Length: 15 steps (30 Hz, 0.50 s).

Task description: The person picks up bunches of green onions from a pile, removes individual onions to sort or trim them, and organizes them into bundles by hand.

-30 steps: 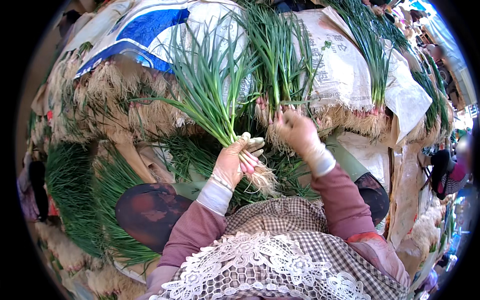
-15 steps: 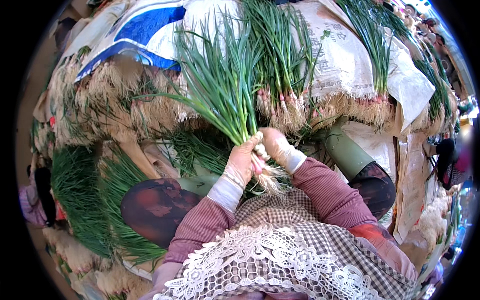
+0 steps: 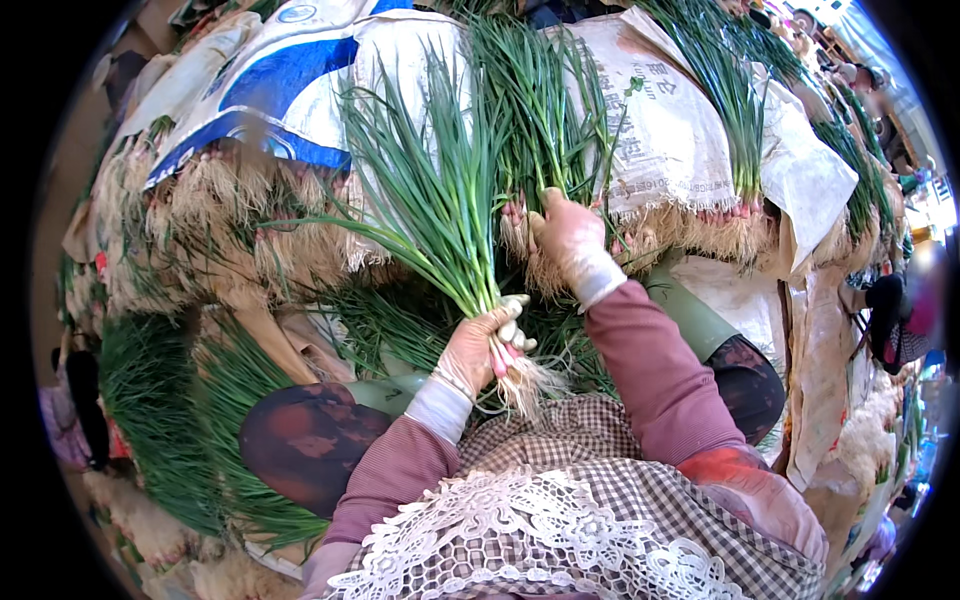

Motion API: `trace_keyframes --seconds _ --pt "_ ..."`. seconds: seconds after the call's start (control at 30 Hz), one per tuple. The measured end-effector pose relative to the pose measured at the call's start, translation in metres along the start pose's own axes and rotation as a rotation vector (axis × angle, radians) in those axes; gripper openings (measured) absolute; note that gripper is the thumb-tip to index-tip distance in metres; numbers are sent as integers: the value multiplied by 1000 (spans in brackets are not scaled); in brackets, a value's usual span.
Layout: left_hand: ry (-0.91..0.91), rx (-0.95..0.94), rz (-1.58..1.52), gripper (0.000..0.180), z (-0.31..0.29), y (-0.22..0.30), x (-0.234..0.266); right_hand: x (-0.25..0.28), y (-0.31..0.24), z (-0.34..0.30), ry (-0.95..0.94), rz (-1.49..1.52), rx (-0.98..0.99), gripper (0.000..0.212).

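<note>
My left hand (image 3: 482,348) is closed around a bunch of spring onions (image 3: 440,190), just above their pink-white bulbs. The long green leaves fan out away from me, and the pale roots hang below my fist toward my lap. My right hand (image 3: 572,238) is at the lower end of another pile of spring onions (image 3: 545,120) on the sacking. Its thumb and forefinger are apart beside the stalks, while the other fingers are partly hidden. Both hands wear thin pale gloves with fingertips showing.
White woven sacks (image 3: 650,130) and a blue-and-white sack (image 3: 290,90) cover rooted spring onions in front. Another bundle (image 3: 735,130) lies on the sacking at right. More green leaves (image 3: 160,400) are heaped at left, beside my knee (image 3: 310,440).
My right hand has left the held bunch and moved forward to the pile on the sacking. My left hand keeps the bunch and has shifted slightly down and left.
</note>
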<state>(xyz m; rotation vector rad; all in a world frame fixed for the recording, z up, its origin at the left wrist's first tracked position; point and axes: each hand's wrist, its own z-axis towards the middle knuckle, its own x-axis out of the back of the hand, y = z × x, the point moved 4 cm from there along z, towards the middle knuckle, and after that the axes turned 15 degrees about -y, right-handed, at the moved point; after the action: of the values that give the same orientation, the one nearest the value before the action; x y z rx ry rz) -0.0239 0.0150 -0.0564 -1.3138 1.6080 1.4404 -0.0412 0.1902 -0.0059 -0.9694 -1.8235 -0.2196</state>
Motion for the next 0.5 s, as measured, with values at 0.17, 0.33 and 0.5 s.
trace_keyframes --seconds 0.17,0.33,0.5 --pt "-43 -129 160 21 -5 21 -20 -20 30 32 -233 411 189 28" --pt "247 -226 190 26 2 30 5 -24 14 -45 -77 140 457 16" --pt "254 -142 145 26 1 7 10 -78 19 -56 -711 41 607 35"
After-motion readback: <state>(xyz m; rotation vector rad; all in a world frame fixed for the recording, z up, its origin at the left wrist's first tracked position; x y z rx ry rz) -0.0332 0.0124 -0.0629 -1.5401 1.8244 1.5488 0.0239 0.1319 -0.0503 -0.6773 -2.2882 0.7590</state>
